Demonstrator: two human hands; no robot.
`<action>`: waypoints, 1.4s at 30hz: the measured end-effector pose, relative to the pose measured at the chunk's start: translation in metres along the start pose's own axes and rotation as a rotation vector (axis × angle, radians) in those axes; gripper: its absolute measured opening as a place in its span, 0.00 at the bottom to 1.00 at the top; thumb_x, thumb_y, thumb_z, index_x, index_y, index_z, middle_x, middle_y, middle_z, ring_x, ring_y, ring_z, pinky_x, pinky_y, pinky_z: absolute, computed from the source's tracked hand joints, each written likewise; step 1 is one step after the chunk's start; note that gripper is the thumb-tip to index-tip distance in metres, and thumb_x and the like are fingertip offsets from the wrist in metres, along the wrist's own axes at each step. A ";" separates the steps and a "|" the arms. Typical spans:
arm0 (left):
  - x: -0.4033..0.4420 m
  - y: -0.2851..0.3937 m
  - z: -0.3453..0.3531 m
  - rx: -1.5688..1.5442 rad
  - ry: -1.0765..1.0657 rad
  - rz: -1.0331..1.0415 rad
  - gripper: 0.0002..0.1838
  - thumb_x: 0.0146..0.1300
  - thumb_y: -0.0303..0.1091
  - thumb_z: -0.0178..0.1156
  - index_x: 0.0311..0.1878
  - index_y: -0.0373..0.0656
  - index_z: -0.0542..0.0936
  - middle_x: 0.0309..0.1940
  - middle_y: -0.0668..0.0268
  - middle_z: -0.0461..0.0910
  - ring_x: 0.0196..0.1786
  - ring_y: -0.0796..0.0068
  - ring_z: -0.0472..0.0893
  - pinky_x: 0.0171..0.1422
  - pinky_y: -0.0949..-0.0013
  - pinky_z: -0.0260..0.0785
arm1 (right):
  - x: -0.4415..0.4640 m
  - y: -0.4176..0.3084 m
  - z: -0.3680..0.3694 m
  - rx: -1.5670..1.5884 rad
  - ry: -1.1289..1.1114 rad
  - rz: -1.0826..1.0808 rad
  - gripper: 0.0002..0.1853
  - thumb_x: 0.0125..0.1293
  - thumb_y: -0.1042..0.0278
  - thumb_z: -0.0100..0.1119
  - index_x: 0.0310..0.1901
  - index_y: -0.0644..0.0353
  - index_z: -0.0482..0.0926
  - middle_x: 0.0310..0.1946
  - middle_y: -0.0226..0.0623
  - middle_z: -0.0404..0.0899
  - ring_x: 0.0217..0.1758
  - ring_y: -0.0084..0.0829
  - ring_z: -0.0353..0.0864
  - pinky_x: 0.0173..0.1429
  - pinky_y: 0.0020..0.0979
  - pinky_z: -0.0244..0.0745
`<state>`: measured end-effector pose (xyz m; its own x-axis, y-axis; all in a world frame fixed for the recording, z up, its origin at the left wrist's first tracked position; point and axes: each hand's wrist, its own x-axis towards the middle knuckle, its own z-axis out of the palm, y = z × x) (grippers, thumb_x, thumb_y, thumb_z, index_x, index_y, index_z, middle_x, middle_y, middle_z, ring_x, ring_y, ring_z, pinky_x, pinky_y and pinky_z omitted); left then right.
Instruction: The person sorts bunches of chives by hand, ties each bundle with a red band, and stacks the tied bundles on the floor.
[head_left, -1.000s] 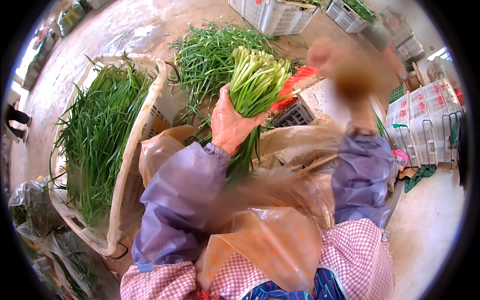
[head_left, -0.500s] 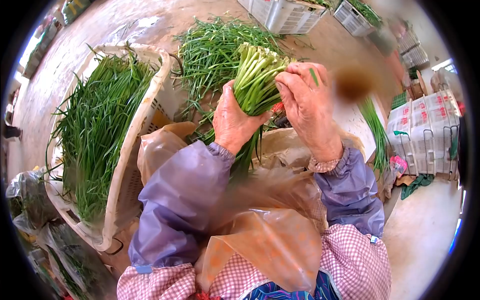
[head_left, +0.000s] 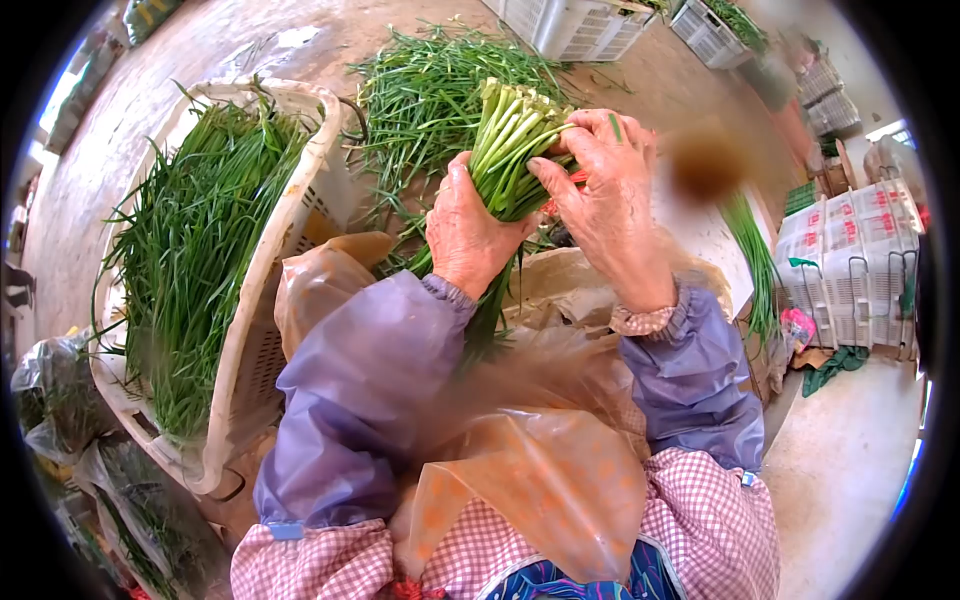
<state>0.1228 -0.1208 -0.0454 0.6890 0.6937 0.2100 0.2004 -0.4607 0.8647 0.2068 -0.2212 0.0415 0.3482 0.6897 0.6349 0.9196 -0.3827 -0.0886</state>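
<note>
The left hand (head_left: 470, 230) is wrapped around a thick bunch of long, thin green stalks with pale, blunt ends (head_left: 515, 140), its thumb on the near left side and its fingers curled behind. The bunch tilts up and away from this hand, pale ends above the grip and darker green leaves hanging below it. The right hand (head_left: 608, 195) is half curled at the bunch's right side, thumb and forefinger against the outer stalks just below the pale ends; whether it pinches any single stalk I cannot tell. A small green scrap of leaf (head_left: 614, 127) clings to the back of its fingers. Beyond the left hand, a loose, tangled heap of green stalks (head_left: 430, 90) lies on the floor. To the left of that hand stands a large white plastic basket with a worn rim (head_left: 303, 200), filled with long green leaves (head_left: 195, 250). To the right of the right hand, a sheaf of slim green stalks (head_left: 752, 255) lies along the edge of a flat white board (head_left: 700, 225), and farther right sit pale slatted plastic crates with red markings (head_left: 850, 260). Crumpled, translucent brownish plastic (head_left: 565, 290) lies just below and between the hands, and both forearms wear shiny purple sleeves (head_left: 375, 370).
</note>
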 end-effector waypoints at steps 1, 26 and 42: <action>0.001 -0.001 0.000 -0.016 -0.006 -0.011 0.47 0.36 0.43 0.78 0.60 0.41 0.63 0.46 0.54 0.75 0.48 0.52 0.78 0.49 0.54 0.72 | -0.003 0.000 0.007 0.030 0.034 0.028 0.11 0.47 0.65 0.70 0.32 0.56 0.80 0.37 0.32 0.75 0.47 0.38 0.70 0.56 0.42 0.59; -0.007 0.005 0.003 0.074 -0.070 0.069 0.48 0.37 0.44 0.77 0.61 0.42 0.62 0.46 0.53 0.76 0.48 0.53 0.77 0.49 0.55 0.71 | -0.026 -0.005 -0.019 -0.060 0.058 0.020 0.11 0.52 0.67 0.68 0.37 0.49 0.78 0.35 0.30 0.74 0.43 0.33 0.72 0.53 0.41 0.65; -0.003 0.008 -0.005 -0.256 -0.259 0.052 0.48 0.37 0.37 0.80 0.62 0.40 0.63 0.53 0.57 0.77 0.55 0.66 0.77 0.59 0.64 0.70 | -0.021 0.102 -0.049 1.348 0.238 0.563 0.13 0.70 0.63 0.53 0.33 0.64 0.77 0.28 0.35 0.80 0.18 0.24 0.73 0.31 0.26 0.79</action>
<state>0.1191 -0.1236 -0.0364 0.8539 0.4943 0.1628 0.0016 -0.3153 0.9490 0.2843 -0.3050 0.0562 0.7930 0.4823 0.3722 0.1942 0.3789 -0.9048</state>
